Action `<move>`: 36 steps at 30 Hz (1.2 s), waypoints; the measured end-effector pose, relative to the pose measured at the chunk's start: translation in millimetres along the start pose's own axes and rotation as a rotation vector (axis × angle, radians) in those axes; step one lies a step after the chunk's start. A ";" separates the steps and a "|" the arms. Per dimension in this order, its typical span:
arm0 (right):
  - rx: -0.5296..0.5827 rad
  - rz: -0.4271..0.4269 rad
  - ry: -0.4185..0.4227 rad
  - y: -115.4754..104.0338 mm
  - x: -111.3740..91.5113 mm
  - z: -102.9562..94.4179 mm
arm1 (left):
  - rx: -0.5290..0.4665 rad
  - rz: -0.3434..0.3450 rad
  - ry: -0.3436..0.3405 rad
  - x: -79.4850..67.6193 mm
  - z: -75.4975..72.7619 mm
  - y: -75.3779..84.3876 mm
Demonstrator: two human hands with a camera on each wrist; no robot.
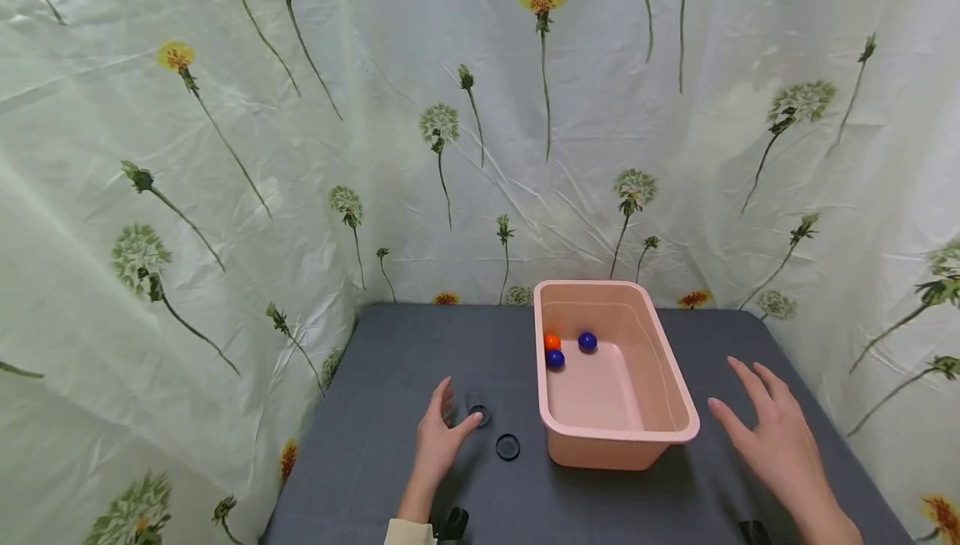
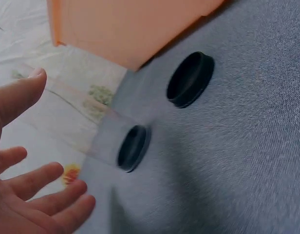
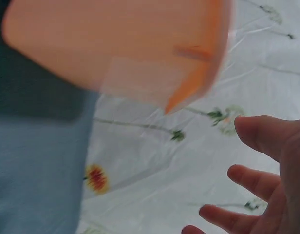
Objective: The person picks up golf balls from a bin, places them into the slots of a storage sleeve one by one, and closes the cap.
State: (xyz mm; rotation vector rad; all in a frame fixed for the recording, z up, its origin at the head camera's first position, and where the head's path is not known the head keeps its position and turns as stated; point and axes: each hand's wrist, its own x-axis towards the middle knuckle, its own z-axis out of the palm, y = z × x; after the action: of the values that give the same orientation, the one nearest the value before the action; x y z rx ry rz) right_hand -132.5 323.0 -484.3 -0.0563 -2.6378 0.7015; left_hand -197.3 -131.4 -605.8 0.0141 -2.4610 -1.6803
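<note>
My left hand is beside a clear tube with a black base, its thumb and fingers spread apart and holding nothing. The tube stands upright on the table and is faint against the background. A loose black lid lies to its right, nearer me. Off the right side of a pink bin, my right hand hovers with fingers extended and thumb apart, touching nothing. Inside the bin, an orange ball and two blue balls, one blue ball close by it, rest toward the far left.
The dark grey table carries the bin right of its middle. A white curtain printed with dandelions hangs behind the table and along both sides. Black wrist straps show at the bottom edge.
</note>
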 end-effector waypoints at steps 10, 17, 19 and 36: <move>0.082 -0.095 -0.061 -37.1 43.8 -13.0 | -0.047 0.029 -0.033 17.7 21.2 -16.2; 0.095 -0.152 -0.164 -63.6 71.9 -9.7 | -0.036 0.025 -0.010 21.4 24.1 -25.6; 0.109 -0.164 -0.197 -69.3 81.8 -7.3 | -0.019 0.028 -0.006 22.0 23.8 -25.7; 0.254 -0.237 -0.422 -85.7 153.2 55.9 | 0.076 0.068 0.002 22.5 22.5 -25.0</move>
State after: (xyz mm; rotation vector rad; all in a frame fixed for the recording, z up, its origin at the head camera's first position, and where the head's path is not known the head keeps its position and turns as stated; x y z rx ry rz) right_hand -289.5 243.6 -429.4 0.5209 -2.8461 1.0503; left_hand -224.7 -122.0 -634.1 -0.0584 -2.4931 -1.5588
